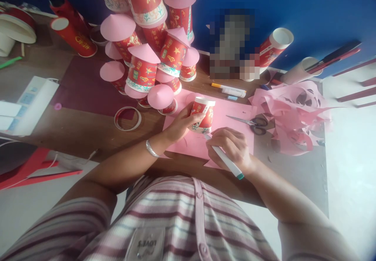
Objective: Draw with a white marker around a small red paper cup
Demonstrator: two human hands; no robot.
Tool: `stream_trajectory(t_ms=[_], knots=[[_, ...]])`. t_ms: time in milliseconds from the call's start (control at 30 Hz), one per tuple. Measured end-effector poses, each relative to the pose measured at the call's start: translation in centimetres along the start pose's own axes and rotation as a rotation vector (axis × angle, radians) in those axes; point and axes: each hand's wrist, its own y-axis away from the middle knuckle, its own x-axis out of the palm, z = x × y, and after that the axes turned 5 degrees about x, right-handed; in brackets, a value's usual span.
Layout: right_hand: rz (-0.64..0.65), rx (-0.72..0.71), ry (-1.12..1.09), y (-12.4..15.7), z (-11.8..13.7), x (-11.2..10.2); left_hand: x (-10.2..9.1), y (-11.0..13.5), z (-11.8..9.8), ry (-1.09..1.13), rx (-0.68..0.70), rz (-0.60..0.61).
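Pink paper sheet (232, 114): laid flat on the wooden table (88, 131).
Cone-capped cups (147, 57): piled behind it.
Red paper cup (202, 116): stood on the sheet, grasped by the left hand (179, 125).
Marker (226, 161): clenched in the right hand (232, 147), tip at the cup's foot.
Scissors (252, 123): laid nearby.

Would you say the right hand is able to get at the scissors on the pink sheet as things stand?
Probably yes: the scissors lie just beyond the right hand with only bare pink sheet between, though that hand holds a marker.
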Motion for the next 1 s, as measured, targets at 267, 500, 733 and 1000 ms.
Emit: stream_trajectory(t_ms=[267, 500, 733, 1000], knots=[[-0.006, 0.009, 0.023, 0.08, -0.11, 0.11, 0.21, 0.02, -0.17, -0.010, -0.008, -0.015], [-0.021, 0.007, 0.043, 0.04, -0.13, 0.22, 0.33, -0.03, -0.19, -0.012, 0.001, -0.018], [-0.026, -0.006, 0.021, 0.01, -0.15, 0.31, 0.22, 0.02, -0.03, -0.035, 0.003, -0.007], [-0.019, -0.002, 0.024, 0.00, -0.08, 0.35, -0.04, -0.05, 0.17, -0.074, 0.009, 0.020]])
